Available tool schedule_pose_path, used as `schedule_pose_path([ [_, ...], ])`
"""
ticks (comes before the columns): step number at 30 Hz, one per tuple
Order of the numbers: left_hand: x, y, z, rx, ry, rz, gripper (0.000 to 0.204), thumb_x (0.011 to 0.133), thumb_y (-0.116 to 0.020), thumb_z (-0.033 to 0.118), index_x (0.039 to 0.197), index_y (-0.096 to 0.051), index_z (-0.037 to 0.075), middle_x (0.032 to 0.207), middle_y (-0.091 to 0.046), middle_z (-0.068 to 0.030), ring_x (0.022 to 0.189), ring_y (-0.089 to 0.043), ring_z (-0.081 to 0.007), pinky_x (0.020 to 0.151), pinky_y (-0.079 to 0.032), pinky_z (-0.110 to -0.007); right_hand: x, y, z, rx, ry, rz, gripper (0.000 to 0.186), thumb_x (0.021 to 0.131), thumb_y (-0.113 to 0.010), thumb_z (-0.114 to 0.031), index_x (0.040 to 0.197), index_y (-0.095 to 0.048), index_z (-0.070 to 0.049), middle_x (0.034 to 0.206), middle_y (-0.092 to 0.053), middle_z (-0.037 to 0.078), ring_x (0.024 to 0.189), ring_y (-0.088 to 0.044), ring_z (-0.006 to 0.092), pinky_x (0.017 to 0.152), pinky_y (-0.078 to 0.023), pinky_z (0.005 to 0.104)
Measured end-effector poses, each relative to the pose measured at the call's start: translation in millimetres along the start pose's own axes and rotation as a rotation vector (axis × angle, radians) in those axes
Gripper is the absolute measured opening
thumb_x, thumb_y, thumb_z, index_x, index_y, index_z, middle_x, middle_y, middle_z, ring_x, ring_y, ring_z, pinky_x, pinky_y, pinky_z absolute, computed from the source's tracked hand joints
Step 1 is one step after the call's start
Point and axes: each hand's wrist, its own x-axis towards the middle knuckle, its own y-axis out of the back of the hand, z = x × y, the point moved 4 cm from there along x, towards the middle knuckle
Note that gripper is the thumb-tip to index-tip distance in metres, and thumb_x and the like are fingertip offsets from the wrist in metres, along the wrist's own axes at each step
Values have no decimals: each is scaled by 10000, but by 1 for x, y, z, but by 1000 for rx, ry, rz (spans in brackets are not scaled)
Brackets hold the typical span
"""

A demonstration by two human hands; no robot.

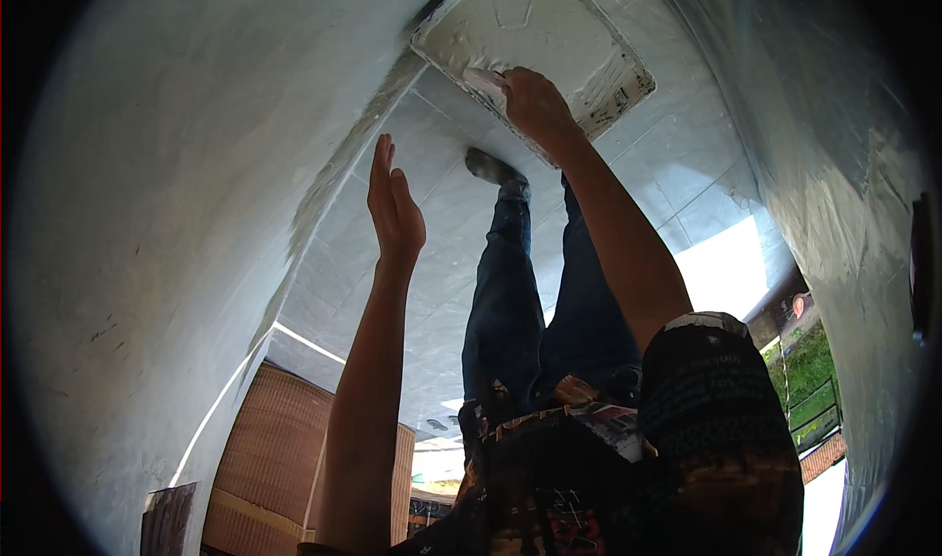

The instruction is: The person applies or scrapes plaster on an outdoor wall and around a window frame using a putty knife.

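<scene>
Head view's got one right hand (538,106) gripping one scraper (486,77) at one paste-smeared tray (613,106), one left hand (394,208) empty, its forearm (361,399) blocking part of one cardboard box (267,443).

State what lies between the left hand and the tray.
The head view shows tiled floor and a foot between the left hand and the tray.

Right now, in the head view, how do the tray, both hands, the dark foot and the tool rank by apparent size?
1. Tray
2. Left hand and right hand: too alike to rank
3. Dark foot
4. Tool, partly hidden
</scene>
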Motion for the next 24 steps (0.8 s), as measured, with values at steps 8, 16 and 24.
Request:
schedule_pose_path([
  [8, -1, -20, 6, 28, 42, -13, 536, 1080, -329, 275, 1533, -352, -11, 1502, -470, -243, 1418, -446, -345, 1172, -321, -443, 36, -16, -10, 5, 85, -130, 213, 968, -550, -148, 1036, -666, 17, 1016, -680, 258, 998, -647, 431, 872, -508, 490],
  [16, -11, -16, 3, 4, 67, 65, 514, 1062, -319, 203, 1522, -358, -24, 1498, -469, -268, 1410, -451, -390, 1161, -341, -469, 22, 30, -4, 95, -39, 18, 197, 960, -570, -163, 975, -645, 19, 954, -671, 269, 938, -648, 463, 817, -516, 518],
  [24, -8, -29, 10, 0, 62, 60, 517, 1072, -313, 223, 1520, -359, -30, 1491, -477, -270, 1403, -459, -392, 1154, -349, -470, 39, -25, 8, 4, 21, -33, 165, 878, -529, -52, 975, -651, 2, 982, -665, 226, 925, -670, 414, 859, -539, 494],
])
